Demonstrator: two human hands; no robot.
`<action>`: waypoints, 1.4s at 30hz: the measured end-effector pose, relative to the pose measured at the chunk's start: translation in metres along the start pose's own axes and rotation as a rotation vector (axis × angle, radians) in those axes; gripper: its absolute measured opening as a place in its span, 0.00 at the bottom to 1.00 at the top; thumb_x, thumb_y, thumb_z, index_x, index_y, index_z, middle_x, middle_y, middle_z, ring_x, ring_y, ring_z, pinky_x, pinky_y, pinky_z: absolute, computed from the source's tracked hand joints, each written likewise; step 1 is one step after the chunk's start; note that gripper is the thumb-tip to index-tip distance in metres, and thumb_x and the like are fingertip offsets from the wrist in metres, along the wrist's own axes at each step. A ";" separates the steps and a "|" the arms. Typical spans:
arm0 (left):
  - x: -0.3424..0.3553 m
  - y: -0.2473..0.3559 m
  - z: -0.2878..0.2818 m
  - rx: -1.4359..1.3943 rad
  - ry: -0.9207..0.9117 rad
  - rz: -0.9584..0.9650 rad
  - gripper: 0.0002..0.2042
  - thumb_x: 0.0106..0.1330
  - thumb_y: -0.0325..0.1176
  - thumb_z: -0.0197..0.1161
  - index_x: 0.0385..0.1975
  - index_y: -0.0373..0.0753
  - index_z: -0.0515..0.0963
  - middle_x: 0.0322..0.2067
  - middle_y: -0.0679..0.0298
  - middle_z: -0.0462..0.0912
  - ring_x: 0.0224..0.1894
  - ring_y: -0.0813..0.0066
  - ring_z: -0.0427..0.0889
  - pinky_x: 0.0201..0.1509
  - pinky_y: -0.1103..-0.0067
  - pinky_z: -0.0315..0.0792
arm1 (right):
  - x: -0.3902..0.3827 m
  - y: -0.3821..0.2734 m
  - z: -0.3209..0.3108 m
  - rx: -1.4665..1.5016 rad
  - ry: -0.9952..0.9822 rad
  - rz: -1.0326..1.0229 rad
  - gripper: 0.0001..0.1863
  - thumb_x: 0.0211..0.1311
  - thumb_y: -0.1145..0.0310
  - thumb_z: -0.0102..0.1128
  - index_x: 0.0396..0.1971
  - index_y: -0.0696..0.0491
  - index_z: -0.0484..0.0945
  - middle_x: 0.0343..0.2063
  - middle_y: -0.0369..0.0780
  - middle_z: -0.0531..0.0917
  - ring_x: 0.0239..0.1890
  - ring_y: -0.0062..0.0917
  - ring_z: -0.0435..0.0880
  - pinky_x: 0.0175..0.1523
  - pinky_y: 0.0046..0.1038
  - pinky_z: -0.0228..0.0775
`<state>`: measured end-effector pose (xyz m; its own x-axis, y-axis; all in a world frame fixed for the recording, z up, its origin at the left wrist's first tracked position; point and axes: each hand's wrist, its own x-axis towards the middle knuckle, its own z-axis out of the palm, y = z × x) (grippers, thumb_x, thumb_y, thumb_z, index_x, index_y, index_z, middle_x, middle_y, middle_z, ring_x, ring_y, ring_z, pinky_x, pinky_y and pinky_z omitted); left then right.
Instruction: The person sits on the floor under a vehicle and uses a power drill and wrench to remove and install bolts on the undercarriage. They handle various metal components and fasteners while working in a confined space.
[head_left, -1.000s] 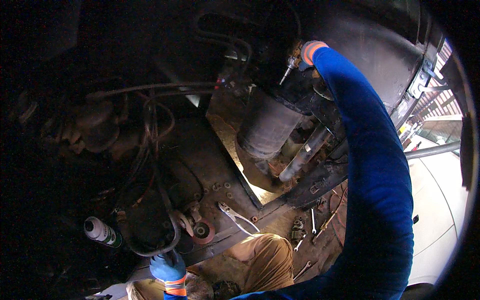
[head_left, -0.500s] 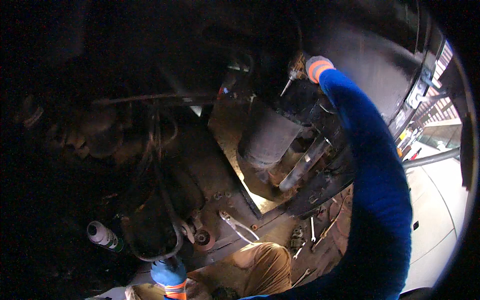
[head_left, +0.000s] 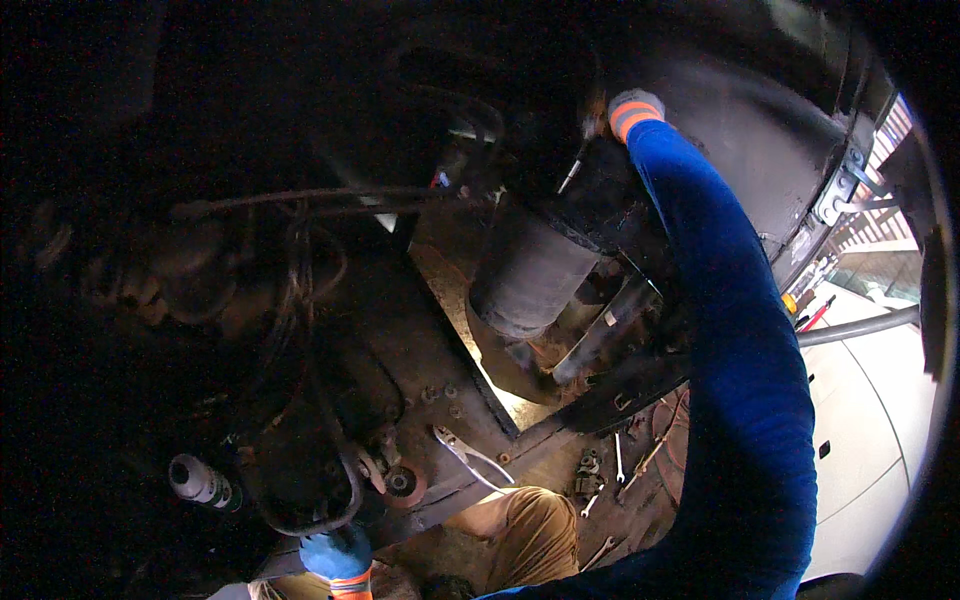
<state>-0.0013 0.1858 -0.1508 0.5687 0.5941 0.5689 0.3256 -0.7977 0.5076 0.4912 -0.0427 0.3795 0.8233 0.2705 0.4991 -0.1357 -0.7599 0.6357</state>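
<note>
My right arm, in a blue sleeve, reaches far up under a dark vehicle body. At its end my right hand, in a grey glove with an orange cuff, is beside a brownish metal part. A thin bright metal rod slants down from that part; the fingers are hidden in shadow. Below lies a black cylindrical tank. My left hand, in a blue glove with an orange cuff, is closed low down by the bottom of a curved tube. What its fingers hold is hidden.
Pliers lie on a dark frame rail, near a round rusty disc. A spray can is at the left. Wrenches lie on the ground beyond my bent knee. A white vehicle panel stands at the right.
My right hand has moved slightly farther up, past the brownish part, which it now partly covers. The left hand stays by the curved tube. The whole view has shifted a little.
</note>
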 end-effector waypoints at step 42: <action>0.008 0.021 -0.013 0.165 -0.066 0.004 0.09 0.62 0.37 0.59 0.36 0.39 0.76 0.27 0.52 0.79 0.28 0.48 0.77 0.30 0.59 0.71 | -0.017 -0.040 0.135 0.430 -0.078 -0.039 0.24 0.64 0.47 0.52 0.36 0.55 0.84 0.36 0.51 0.84 0.40 0.48 0.82 0.46 0.43 0.74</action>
<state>0.0001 0.1746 -0.1273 0.6167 0.5869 0.5246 0.4396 -0.8096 0.3890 0.5575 -0.0964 0.2659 0.8645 0.2713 0.4231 0.1250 -0.9314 0.3418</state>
